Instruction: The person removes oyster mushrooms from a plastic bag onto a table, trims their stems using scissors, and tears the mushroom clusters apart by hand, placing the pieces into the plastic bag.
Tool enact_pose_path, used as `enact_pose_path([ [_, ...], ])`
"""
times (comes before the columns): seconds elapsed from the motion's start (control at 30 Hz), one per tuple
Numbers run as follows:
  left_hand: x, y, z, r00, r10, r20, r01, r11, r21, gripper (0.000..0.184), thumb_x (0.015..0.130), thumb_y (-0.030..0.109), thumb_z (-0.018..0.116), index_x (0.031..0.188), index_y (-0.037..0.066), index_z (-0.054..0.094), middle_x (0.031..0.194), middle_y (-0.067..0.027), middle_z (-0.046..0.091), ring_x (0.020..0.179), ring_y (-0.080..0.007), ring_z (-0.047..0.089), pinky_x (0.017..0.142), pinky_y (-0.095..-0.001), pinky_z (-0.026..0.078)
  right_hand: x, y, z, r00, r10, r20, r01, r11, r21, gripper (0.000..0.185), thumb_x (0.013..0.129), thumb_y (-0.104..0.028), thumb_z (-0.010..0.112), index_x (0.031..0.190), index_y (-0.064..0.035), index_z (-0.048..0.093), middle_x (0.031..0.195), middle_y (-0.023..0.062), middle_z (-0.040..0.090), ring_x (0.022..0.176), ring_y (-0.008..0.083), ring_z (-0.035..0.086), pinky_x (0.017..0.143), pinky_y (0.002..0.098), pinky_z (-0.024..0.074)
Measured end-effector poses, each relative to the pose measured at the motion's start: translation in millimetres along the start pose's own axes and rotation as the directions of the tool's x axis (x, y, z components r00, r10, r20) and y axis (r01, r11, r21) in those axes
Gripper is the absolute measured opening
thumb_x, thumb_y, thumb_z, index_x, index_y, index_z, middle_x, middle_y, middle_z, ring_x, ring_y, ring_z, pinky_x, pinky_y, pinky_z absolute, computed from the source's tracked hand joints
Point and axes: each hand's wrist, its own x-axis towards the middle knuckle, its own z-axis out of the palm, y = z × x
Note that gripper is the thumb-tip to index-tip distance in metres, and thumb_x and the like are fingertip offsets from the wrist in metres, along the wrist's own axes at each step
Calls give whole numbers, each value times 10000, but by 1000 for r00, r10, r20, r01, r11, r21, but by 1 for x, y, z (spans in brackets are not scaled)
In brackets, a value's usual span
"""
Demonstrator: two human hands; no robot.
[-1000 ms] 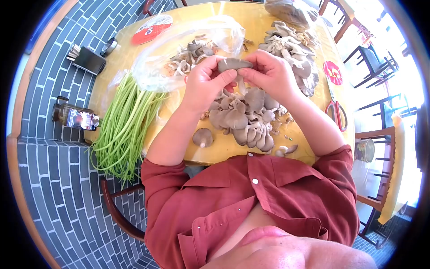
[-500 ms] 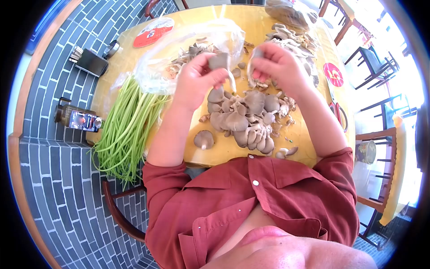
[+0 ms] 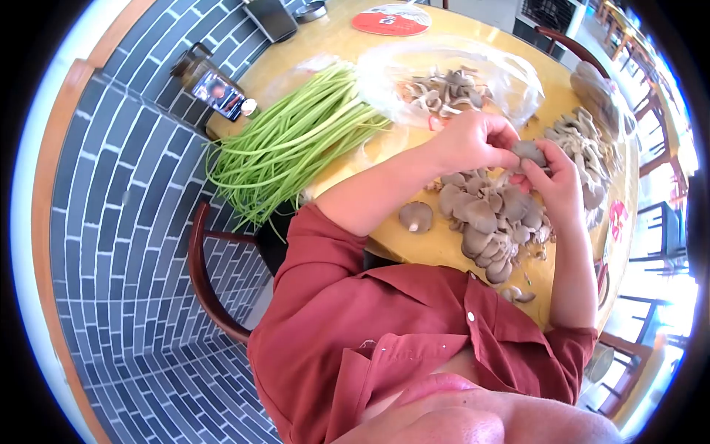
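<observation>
Between my two hands is a grey mushroom piece (image 3: 529, 153). My left hand (image 3: 481, 142) pinches its left side, thumb and fingers together. On its other side, my right hand (image 3: 556, 181) grips it with bent fingers. Just below my hands lies a big cluster of grey oyster mushrooms (image 3: 481, 214). A single mushroom (image 3: 416, 217) rests apart to the left of that cluster. Beyond my left hand, torn mushroom pieces (image 3: 455, 92) sit in a clear plastic bag (image 3: 384, 78). More mushrooms (image 3: 584, 148) are heaped to the right of my right hand.
Long green stalks (image 3: 296, 140) lie at the table's left. Beside them a phone (image 3: 218, 94) leans on a dark jar (image 3: 191, 65). A red and white fan (image 3: 390, 20) is at the far side. At the far right stands a filled plastic bag (image 3: 595, 92). A wooden chair (image 3: 203, 281) is at left.
The view has turned, so the table appears further right. My hands, apart half a second ago with a piece in each, are together again at one mushroom piece.
</observation>
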Motion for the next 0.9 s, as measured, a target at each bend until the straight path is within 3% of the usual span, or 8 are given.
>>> enact_pose_path([
  [0.2, -1, -1, 6, 998, 62, -7, -61, 996, 58, 197, 746, 86, 736, 893, 8, 631, 800, -14, 631, 704, -61, 560, 618, -211, 474, -1, 2, 6, 993, -110, -49, 97, 973, -209, 129, 836, -10, 562, 962, 19, 562, 829, 62, 640, 706, 105, 651, 591, 215, 525],
  [0.33, -4, -1, 6, 987, 155, -32, -153, 987, 57, 153, 770, 60, 694, 896, 14, 620, 800, -31, 632, 705, -81, 576, 630, -228, 482, 1, 7, 3, 991, -88, -101, 87, 996, -15, 126, 847, -15, 550, 966, 28, 558, 843, 81, 638, 700, 116, 633, 600, 232, 513],
  [0.43, -4, 3, -2, 973, 182, -140, -226, 865, -449, 138, 800, 20, 645, 934, 16, 609, 805, -56, 636, 704, -112, 595, 630, -243, 489, 4, 5, -7, 981, -48, -187, 131, 879, 459, 146, 880, -53, 537, 1003, 25, 538, 895, 116, 619, 695, 160, 601, 609, 247, 483],
  [0.53, -2, 16, -19, 912, 192, -362, -405, 546, -734, 148, 819, -10, 612, 965, 12, 598, 808, -79, 639, 694, -135, 606, 618, -245, 492, 10, 4, -22, 932, -63, -358, 293, 713, 637, 147, 892, -65, 529, 1015, 16, 532, 929, 123, 610, 709, 184, 607, 598, 240, 476],
  [0.63, 1, 16, -37, 890, 233, -393, -453, 567, -688, 155, 823, -3, 623, 974, 3, 593, 815, -81, 639, 673, -129, 603, 606, -236, 488, 10, 1, -24, 945, -83, -315, 251, 802, 542, 179, 888, -69, 536, 1044, 18, 534, 935, 112, 608, 727, 190, 617, 595, 233, 477],
  [0.67, 0, 16, -36, 935, 189, -301, -340, 725, -599, 156, 821, -3, 625, 974, 3, 592, 817, -80, 639, 667, -127, 602, 601, -235, 487, 8, -2, -22, 943, -62, -327, 221, 851, 476, 190, 887, -71, 538, 1054, 19, 533, 930, 107, 608, 729, 183, 618, 595, 231, 477],
  [0.73, 0, 16, -32, 990, 68, -127, -107, 938, -328, 159, 819, -4, 628, 973, 3, 589, 821, -79, 638, 656, -124, 600, 590, -231, 485, 3, -10, -12, 996, -6, -88, 25, 976, 216, 241, 867, -56, 536, 1100, 5, 542, 903, 76, 616, 714, 131, 617, 601, 220, 485],
  [0.9, 0, 8, -12, 998, 11, 60, -11, 1000, -3, 163, 849, 35, 610, 996, -4, 553, 816, -71, 625, 656, -122, 600, 587, -225, 490, 9, -6, 12, 994, 62, 88, -59, 998, -35, 319, 798, -135, 681, 1053, 11, 557, 815, 49, 625, 657, 87, 584, 554, 216, 466],
])
